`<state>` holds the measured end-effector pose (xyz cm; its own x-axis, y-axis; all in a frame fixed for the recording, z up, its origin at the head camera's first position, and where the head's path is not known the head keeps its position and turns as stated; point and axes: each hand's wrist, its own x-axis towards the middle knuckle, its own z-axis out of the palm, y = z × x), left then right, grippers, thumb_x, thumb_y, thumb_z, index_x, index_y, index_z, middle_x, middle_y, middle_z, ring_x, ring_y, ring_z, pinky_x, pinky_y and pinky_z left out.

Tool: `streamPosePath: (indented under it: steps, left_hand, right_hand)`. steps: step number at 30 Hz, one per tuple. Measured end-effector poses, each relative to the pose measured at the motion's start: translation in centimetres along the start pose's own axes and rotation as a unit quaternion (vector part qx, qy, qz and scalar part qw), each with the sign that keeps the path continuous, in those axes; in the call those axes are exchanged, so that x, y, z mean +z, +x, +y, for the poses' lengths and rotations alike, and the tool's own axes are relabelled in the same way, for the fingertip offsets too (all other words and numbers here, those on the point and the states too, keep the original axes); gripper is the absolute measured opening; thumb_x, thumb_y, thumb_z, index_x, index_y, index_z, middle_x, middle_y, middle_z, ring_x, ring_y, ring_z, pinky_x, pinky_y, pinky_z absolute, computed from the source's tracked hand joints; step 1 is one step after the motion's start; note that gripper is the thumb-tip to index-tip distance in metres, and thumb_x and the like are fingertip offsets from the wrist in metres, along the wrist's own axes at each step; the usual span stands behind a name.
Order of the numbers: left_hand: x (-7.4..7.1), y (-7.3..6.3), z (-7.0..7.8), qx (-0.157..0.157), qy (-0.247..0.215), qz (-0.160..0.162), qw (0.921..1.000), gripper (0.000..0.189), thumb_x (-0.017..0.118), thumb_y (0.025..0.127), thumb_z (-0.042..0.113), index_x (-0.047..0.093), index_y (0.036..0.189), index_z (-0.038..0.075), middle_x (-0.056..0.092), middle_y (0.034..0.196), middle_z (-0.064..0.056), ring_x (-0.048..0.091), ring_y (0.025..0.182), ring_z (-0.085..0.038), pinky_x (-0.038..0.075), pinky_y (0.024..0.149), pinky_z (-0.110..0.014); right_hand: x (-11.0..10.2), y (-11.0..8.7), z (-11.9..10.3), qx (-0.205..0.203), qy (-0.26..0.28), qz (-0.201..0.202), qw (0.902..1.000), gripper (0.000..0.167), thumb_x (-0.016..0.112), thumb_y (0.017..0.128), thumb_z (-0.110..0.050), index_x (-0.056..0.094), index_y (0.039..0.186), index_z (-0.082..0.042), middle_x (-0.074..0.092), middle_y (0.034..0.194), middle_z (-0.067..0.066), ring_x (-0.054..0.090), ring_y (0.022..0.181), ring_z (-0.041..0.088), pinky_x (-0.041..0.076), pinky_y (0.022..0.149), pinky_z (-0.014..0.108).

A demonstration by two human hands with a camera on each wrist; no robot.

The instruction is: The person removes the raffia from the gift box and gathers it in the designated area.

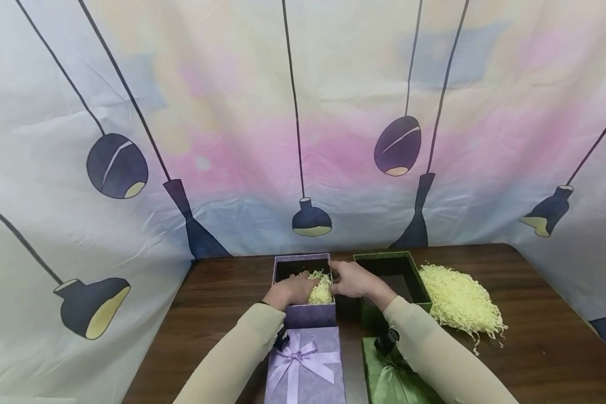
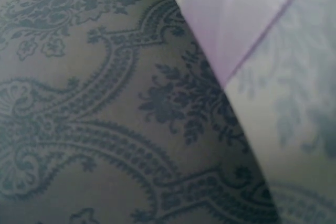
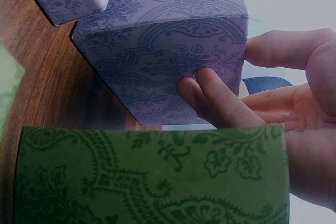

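A purple patterned gift box [image 1: 310, 317] stands without its lid at the middle of the table, with pale yellow shredded paper [image 1: 321, 289] inside. My left hand [image 1: 297, 287] reaches into it and touches the shreds; its fingertips are hidden. At the box's right side is my right hand [image 1: 354, 279]. In the right wrist view, its extended fingers [image 3: 226, 98] rest against the outer purple wall, and another digit meets the wall's edge. A green patterned box [image 3: 152, 177] stands close by, also lidless. Only the purple lid [image 2: 105, 103] and its ribbon [image 2: 231, 19] fill the left wrist view, without the hand.
In front of the purple box lies its lid with a lilac bow [image 1: 303, 356]. The green lid [image 1: 396, 376] with a green bow lies beside it, partly under my right forearm. A heap of yellow shredded paper [image 1: 462, 300] sits right of the green box. A printed curtain [image 1: 252, 140] hangs behind the table.
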<state>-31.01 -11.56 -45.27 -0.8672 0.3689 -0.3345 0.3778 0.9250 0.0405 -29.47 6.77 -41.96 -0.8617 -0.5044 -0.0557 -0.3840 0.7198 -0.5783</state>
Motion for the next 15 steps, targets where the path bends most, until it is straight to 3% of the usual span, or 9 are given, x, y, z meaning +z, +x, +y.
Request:
streamPosePath:
  steps: [10, 15]
  left_hand:
    - [-0.10, 0.07, -0.29, 0.011, -0.013, 0.018, 0.9997, 0.056, 0.061, 0.092, 0.006, 0.050, 0.144, 0.023, 0.039, 0.151, -0.017, 0.044, 0.132, -0.042, 0.042, 0.104, -0.054]
    - [0.44, 0.19, -0.40, 0.051, 0.020, 0.040, 0.9977, 0.050, 0.066, 0.088, 0.007, 0.059, 0.135, 0.023, 0.055, 0.137, -0.013, 0.055, 0.122, -0.032, 0.050, 0.094, -0.048]
  right_hand:
    - [-0.16, 0.16, -0.03, -0.014, 0.001, 0.007, 0.9999, 0.072, 0.070, 0.084, -0.012, 0.038, 0.146, 0.005, 0.068, 0.113, 0.014, 0.056, 0.062, 0.011, 0.044, 0.060, 0.029]
    - [0.16, -0.09, 0.15, -0.007, 0.014, -0.001, 0.9999, 0.072, 0.069, 0.085, -0.012, 0.037, 0.147, 0.005, 0.068, 0.090, 0.006, 0.045, 0.050, 0.012, 0.040, 0.054, 0.028]
